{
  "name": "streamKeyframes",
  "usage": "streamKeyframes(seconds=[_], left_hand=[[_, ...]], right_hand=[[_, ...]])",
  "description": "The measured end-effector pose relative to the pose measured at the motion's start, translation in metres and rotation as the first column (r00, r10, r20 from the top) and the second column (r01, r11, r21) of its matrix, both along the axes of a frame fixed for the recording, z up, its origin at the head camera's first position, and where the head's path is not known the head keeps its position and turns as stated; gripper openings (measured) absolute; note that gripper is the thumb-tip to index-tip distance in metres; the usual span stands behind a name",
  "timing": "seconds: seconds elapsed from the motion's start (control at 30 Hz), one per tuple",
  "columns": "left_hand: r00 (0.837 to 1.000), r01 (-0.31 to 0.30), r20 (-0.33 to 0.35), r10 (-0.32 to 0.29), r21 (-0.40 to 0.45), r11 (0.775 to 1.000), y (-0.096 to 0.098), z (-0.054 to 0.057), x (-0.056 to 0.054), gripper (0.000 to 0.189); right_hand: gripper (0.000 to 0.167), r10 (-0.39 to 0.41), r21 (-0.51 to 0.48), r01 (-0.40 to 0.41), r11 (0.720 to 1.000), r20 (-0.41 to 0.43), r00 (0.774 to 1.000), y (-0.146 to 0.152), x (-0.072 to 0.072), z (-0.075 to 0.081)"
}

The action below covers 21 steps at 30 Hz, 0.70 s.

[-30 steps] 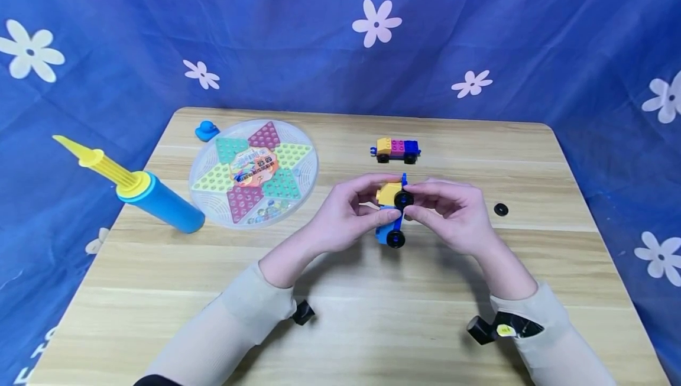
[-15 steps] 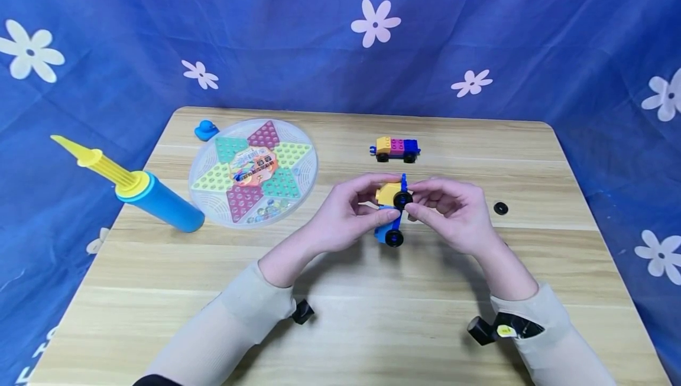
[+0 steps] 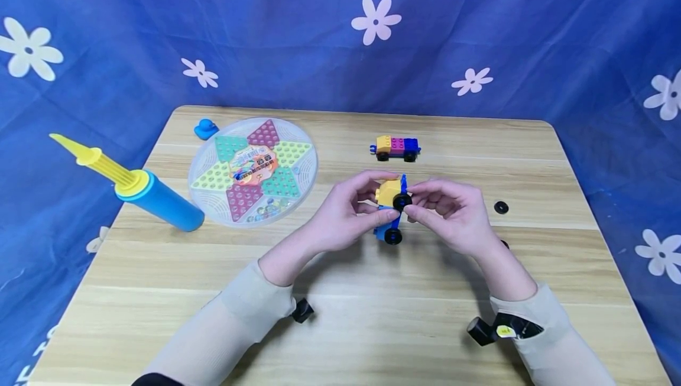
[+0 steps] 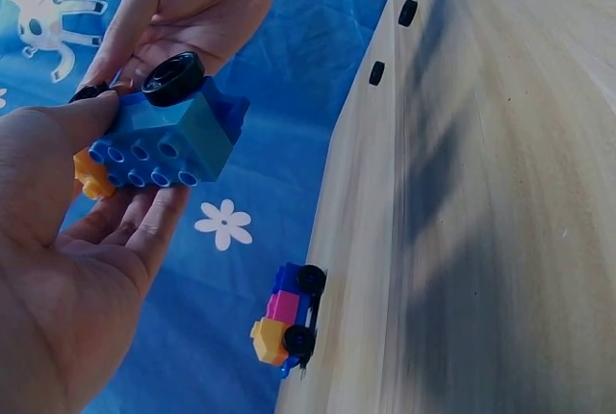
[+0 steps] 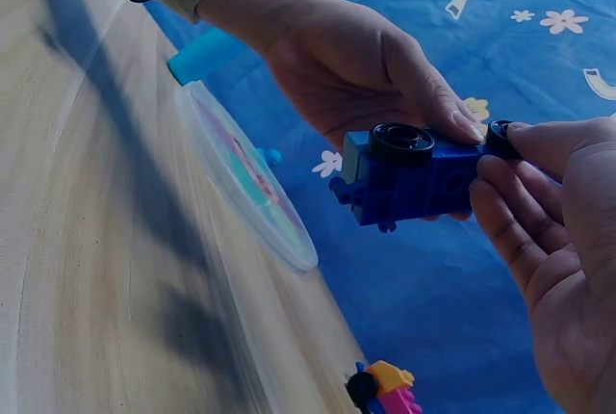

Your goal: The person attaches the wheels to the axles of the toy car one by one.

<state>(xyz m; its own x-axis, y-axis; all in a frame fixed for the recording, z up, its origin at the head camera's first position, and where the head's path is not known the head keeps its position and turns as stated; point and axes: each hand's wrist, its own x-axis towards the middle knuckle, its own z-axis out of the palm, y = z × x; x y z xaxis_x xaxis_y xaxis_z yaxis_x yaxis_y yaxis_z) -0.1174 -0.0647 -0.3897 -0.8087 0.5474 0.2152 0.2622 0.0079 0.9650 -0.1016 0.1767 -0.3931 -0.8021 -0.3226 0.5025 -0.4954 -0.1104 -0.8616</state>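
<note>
Held upright on end above the table is a toy block car with yellow and light-blue blocks on a dark blue base. My left hand grips it by the blocks, thumb on one side and fingers on the other. With thumb and fingertips, my right hand pinches a black wheel at the car's upper end. Another black wheel sits at the lower end. In the left wrist view, studs show on the light-blue block. The car's far side is hidden in the head view.
A second block car stands behind the hands. One loose wheel lies right of them; another is partly covered by the right wrist. Leftward are a Chinese checkers board, a blue rubber duck and a hand pump.
The held car's wheels have shifted very slightly left. More of the loose wheel beside the right wrist has come into sight. Both hands keep their hold.
</note>
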Motion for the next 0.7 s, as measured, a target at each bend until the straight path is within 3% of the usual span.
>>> streamKeyframes(seconds=[0.13,0.3,0.5,0.7], left_hand=[[1.0,-0.016,-0.023,0.015,-0.025,1.0,-0.001,0.0,-0.001,0.058],[0.993,-0.044,-0.117,0.032,-0.095,0.995,-0.002,-0.001,-0.002,0.06],[0.977,-0.045,-0.213,0.014,-0.141,0.989,-0.004,-0.003,-0.003,0.05],[0.96,-0.048,-0.279,0.002,-0.158,0.986,-0.004,-0.004,-0.004,0.047]], right_hand=[[0.03,-0.02,0.009,0.02,1.0,0.004,1.0,0.0,0.0,0.0],[0.042,-0.066,0.034,0.067,0.997,-0.023,0.998,0.002,-0.004,0.001],[0.058,-0.089,0.157,0.103,0.982,-0.095,0.992,0.002,-0.006,0.008],[0.064,-0.079,0.304,0.122,0.945,-0.148,0.986,-0.003,-0.003,0.014]])
